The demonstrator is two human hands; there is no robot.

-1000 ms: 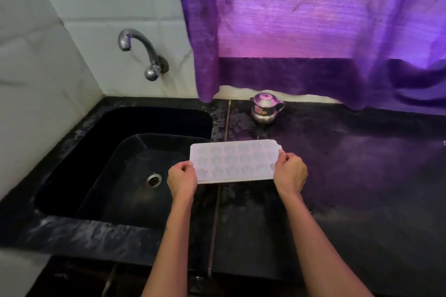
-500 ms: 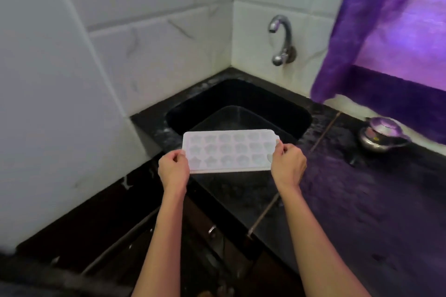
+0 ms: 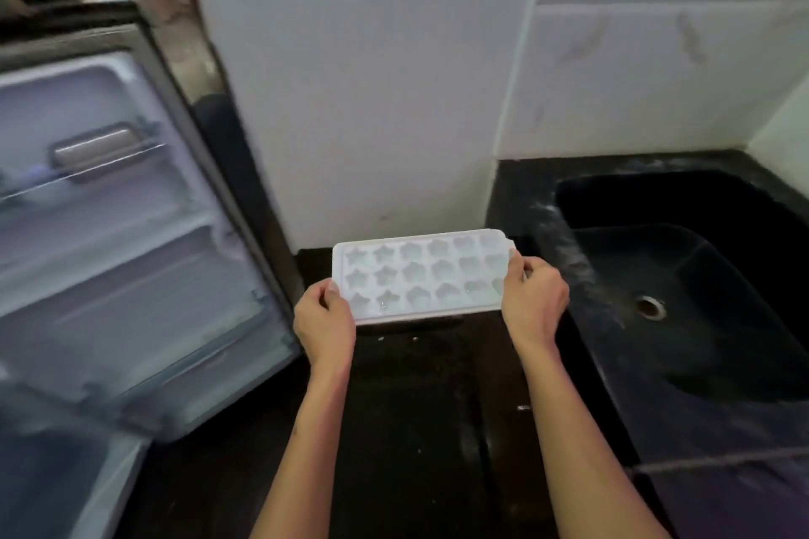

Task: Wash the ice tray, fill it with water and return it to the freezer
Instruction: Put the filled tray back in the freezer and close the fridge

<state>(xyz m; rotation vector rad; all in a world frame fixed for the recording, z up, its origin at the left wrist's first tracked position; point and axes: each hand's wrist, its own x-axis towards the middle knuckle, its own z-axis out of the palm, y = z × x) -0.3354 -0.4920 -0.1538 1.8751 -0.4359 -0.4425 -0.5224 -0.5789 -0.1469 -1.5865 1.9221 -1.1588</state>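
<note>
ice tray held level in both hands, between open fridge door and sink

obs 1: white ice tray (image 3: 422, 274) with star-shaped cells, three rows, held roughly level, long axis running hand to hand. glints in some near-row cells; whether the cells hold water cannot be told for certain.

obs 2: left hand (image 3: 325, 322) grasps the tray's left short end, thumb on the top rim, fingers curled under. right hand (image 3: 533, 301) grasps the right short end near the small tab at its far corner, thumb on top, fingers wrapped below. both forearms bare, reaching in from the lower edge.

obs 3: tray is carried in the air, not resting on anything; under it and under both hands lies dark floor or cabinet front, too dim to tell which.

obs 4: to the right of the right hand, a black sink (image 3: 683, 206) set in a black stone bench (image 3: 521, 188); metal drain (image 3: 651, 307) in the basin floor, just right of the right hand's level.

obs 5: to the left of the left hand, an open fridge door (image 3: 131, 232), inner side showing pale moulded shelves, blurred. its near edge stands just beside the left hand, not touching.

obs 6: beyond the tray, a plain white wall (image 3: 372, 79); tiled wall (image 3: 656, 79) behind the sink.
</note>
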